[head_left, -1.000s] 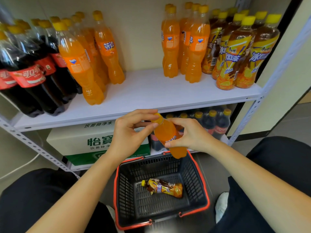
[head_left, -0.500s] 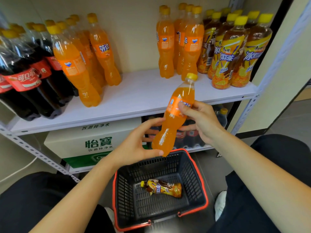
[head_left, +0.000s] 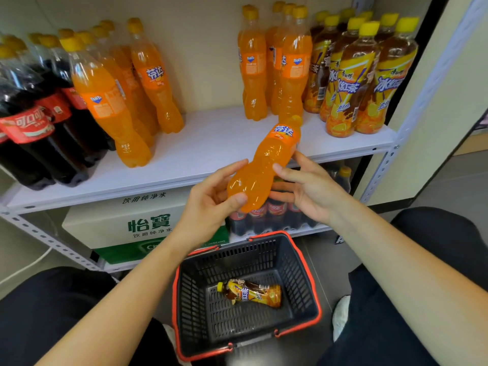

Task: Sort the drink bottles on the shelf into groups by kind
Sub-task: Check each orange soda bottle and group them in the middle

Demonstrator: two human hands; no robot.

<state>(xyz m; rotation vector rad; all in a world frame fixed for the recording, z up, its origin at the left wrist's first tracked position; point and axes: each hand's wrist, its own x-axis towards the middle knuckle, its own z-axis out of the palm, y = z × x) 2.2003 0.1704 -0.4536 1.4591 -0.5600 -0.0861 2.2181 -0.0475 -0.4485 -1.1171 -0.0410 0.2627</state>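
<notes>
An orange soda bottle (head_left: 266, 162) is tilted in front of the white shelf (head_left: 211, 151), cap pointing up and right. My left hand (head_left: 211, 202) grips its base with thumb and fingers. My right hand (head_left: 306, 186) touches its far side with loosely curved fingers. On the shelf stand cola bottles (head_left: 34, 122) at the left, several orange soda bottles (head_left: 118, 101) beside them, three more orange soda bottles (head_left: 274, 67) at the middle right, and iced tea bottles (head_left: 359, 77) at the far right.
A dark basket with red rim (head_left: 317, 310) sits on the floor between my knees and holds one iced tea bottle (head_left: 250, 293) lying flat. Below the shelf are a white water carton (head_left: 126, 223) and packed cola bottles (head_left: 266, 215). The shelf's grey post (head_left: 388, 159) stands at the right.
The orange soda bottle rose from above the basket up to shelf height. My left hand moved from its cap to its base, and my right hand slid down from the label.
</notes>
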